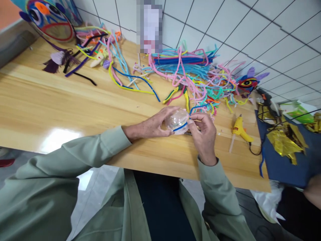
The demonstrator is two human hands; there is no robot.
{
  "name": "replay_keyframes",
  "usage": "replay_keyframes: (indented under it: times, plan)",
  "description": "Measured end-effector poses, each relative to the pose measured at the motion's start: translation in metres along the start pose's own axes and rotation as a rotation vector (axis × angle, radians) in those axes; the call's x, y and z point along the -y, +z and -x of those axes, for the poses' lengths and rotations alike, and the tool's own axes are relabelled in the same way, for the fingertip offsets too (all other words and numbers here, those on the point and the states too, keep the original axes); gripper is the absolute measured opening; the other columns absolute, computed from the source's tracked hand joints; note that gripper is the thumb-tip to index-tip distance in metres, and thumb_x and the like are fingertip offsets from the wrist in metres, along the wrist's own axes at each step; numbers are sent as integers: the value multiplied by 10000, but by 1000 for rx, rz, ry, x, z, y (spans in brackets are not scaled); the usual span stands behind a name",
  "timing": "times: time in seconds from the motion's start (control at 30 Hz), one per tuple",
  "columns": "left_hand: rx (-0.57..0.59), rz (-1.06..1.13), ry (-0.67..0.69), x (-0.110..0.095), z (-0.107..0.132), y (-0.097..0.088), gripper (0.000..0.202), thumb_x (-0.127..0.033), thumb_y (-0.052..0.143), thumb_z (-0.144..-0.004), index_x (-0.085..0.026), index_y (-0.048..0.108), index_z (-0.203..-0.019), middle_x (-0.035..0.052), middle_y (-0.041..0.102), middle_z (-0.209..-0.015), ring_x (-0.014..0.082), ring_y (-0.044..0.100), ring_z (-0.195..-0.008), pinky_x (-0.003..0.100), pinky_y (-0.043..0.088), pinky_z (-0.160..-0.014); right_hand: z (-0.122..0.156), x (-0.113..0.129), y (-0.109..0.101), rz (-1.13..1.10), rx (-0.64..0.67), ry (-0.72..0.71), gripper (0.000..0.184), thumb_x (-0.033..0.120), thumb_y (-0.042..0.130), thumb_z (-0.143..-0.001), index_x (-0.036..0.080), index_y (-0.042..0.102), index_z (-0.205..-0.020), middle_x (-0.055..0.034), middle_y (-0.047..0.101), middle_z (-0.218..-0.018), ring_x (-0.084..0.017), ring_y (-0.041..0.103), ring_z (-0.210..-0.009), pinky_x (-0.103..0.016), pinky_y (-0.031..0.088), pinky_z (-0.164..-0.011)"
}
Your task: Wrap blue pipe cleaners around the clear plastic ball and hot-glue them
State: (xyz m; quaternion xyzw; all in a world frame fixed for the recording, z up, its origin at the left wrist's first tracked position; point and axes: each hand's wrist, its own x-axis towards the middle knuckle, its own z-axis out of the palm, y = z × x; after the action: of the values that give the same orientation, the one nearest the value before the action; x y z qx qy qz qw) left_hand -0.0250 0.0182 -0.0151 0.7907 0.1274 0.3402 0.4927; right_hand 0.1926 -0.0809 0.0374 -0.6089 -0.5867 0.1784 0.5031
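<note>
- The left hand (152, 125) cups a clear ball (178, 121) from the left, fingers curled round its far side and thumb under it; the ball sits just above the table (50, 110), near its front edge.
- The right hand (204, 132) closes on the ball's right side, thumb and forefinger pinched on a blue wire (181, 127) that runs across the ball's front.
- The wire's upper end rises past the right fingers towards the pile (198, 78); where it ends is lost among the other strands.
- What is inside the ball is hard to make out through the glare.
- The pile of coloured wires lies just behind the hands; single strands cannot be followed.
- A yellow glue gun (239, 129) lies to the right of the right hand, apart from it, its cord trailing off to the right.
- A dark sheet (283, 167) with gold foil (286, 142) hangs over the table's right end; its right part is cut off.
- A painted mask (51, 16) at top left is cut by the frame.
- A blurred patch (149, 25) hides something against the wall.
- A bit of another person (313, 190) shows at the right edge, too little to say more.
</note>
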Motion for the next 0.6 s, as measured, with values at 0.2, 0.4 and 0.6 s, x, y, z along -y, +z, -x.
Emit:
replay_keyframes:
  times: [0.2,0.4,0.6]
  plan:
    - [-4,27,22,-1,-4,-4,876,-304,897,-856,-267,513,-1643,175,549,-1699,397,497,-1640,613,381,-1396,0,-2,-1,9,28,-1,55,311,726,-1000,259,720,-1019,-58,757,-1093,-236,752,-1022,-399,671,-834]
    - [-5,200,-99,-22,-2,1,838,-437,913,-889,-277,493,-1596,179,567,-1667,404,568,-1579,621,471,-1325,3,5,3,117,-5,-140,37,296,722,-997,267,705,-1011,-51,762,-1043,-240,750,-986,-388,665,-792]
    - [-81,191,-156,-25,4,5,690,-475,870,-940,-270,500,-1485,152,628,-1517,363,662,-1442,575,566,-1233,9,16,4,240,-5,-322,47,257,732,-1009,272,701,-1041,-79,771,-1089,-273,762,-1068,-463,672,-905]
